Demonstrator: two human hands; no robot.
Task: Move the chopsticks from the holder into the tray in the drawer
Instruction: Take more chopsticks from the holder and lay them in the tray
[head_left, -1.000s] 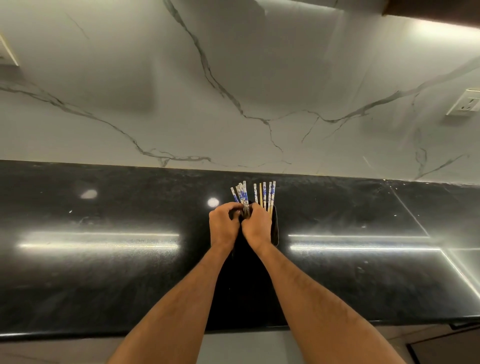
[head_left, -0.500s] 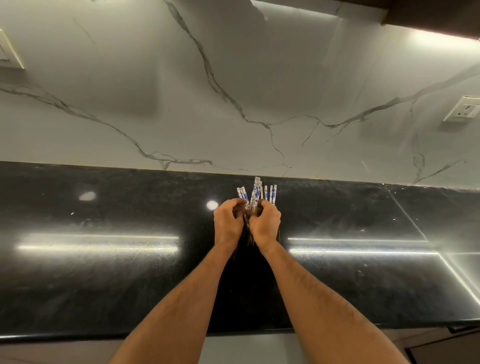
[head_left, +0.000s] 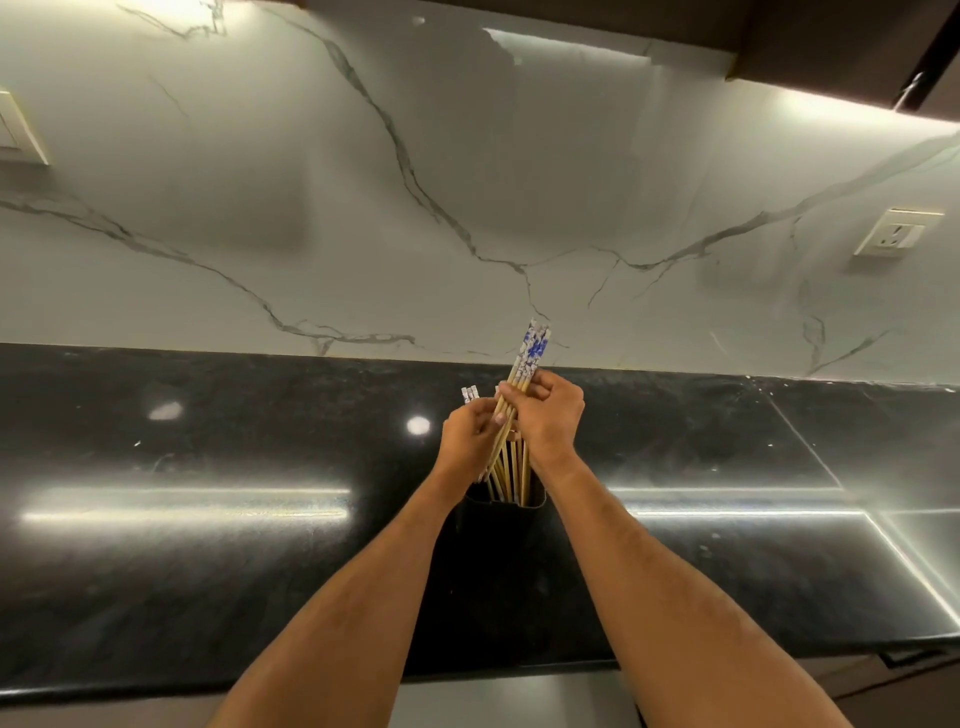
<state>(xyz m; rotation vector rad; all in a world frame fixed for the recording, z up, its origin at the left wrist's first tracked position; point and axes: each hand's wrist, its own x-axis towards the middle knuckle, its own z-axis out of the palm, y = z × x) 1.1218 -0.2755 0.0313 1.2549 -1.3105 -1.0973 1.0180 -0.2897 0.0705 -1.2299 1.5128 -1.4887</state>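
A dark holder (head_left: 501, 525) stands on the black countertop (head_left: 208, 467), between my forearms. Several wooden chopsticks with blue-and-white ends (head_left: 532, 348) are lifted part-way out of it and lean to the right. My right hand (head_left: 545, 415) grips this bundle near its upper part. My left hand (head_left: 467, 431) holds other chopsticks (head_left: 470, 393) on the left side, their white tips showing above its fingers. More chopstick shafts (head_left: 511, 473) still stand in the holder. No drawer or tray is in view.
A marble-patterned wall (head_left: 467, 182) rises behind the counter, with a socket (head_left: 896, 234) at the right and a switch plate (head_left: 18, 130) at the far left. Dark cabinets (head_left: 831, 41) hang overhead. The counter's front edge runs along the bottom.
Both hands have risen and drawn a bundle of chopsticks up out of the holder; the bundle now tilts right in my right hand, and the shafts below the hands have come into sight.
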